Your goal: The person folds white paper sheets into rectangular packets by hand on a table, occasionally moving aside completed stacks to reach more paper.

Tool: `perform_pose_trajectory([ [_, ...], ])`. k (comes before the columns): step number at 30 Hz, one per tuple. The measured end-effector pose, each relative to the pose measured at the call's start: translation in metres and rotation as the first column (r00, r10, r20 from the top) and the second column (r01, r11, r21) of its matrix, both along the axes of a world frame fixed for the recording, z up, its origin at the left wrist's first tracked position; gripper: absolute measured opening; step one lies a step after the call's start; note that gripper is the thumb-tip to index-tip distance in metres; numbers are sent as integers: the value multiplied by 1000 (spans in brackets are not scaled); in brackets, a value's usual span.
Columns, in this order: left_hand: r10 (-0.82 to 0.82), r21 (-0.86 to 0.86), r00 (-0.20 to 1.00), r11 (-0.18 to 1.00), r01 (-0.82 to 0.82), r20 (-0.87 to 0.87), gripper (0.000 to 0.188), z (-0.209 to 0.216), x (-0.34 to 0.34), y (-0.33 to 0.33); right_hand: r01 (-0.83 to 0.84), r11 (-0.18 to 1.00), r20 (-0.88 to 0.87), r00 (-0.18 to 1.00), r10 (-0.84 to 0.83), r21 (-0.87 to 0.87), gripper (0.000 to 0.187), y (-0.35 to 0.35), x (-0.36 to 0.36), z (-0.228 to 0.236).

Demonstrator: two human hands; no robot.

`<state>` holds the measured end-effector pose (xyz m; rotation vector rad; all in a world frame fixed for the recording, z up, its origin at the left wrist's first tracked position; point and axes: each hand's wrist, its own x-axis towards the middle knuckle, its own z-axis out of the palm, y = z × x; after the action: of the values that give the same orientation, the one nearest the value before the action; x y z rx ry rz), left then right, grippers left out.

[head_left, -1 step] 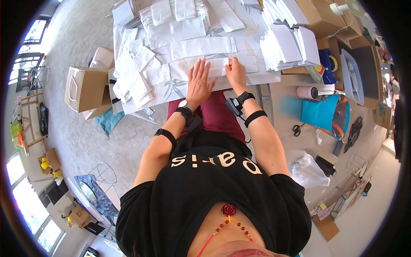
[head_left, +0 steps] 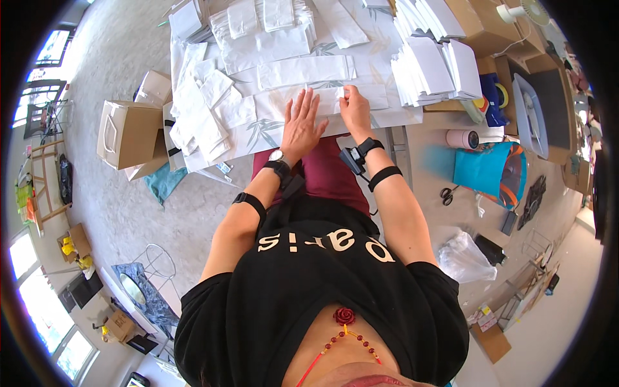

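Note:
A thin white strip (head_left: 380, 97) lies along the near edge of the table, folded or layered between my hands; whether it is paper or plastic film I cannot tell. My left hand (head_left: 299, 130) rests flat on its near part, fingers stretched out. With curled fingers, my right hand (head_left: 356, 113) pinches at the strip; the exact grip is hidden under the fingers. Just beyond lies another long white strip (head_left: 306, 71). Loose white pieces (head_left: 203, 116) are heaped to the left of my left hand.
Stacks of folded white sheets (head_left: 425, 71) stand at the table's right. More white pieces (head_left: 261, 48) lie at the back on the patterned tablecloth (head_left: 261, 132). Cardboard boxes (head_left: 132, 132) sit on the floor at left; a blue bag (head_left: 480, 171) and scissors (head_left: 447, 195) are at right.
My left hand has slid very slightly to the right on the strip. My right hand stays in place.

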<state>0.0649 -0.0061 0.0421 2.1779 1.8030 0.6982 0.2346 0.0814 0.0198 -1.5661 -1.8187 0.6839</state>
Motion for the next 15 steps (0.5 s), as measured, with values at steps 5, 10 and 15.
perform_pose_trajectory([
  [5,-59,-83,990,995,48,-129,82,-11,-2,-1,-13,999,0,1000,13,32,30,1,3,-1],
  [10,-72,-89,986,994,58,-152,88,-19,-3,-2,20,995,192,981,-38,95,31,-6,4,8],
  [15,-83,-112,981,992,64,-178,91,-22,-4,0,-420,884,516,814,267,205,55,-27,-5,6],
])
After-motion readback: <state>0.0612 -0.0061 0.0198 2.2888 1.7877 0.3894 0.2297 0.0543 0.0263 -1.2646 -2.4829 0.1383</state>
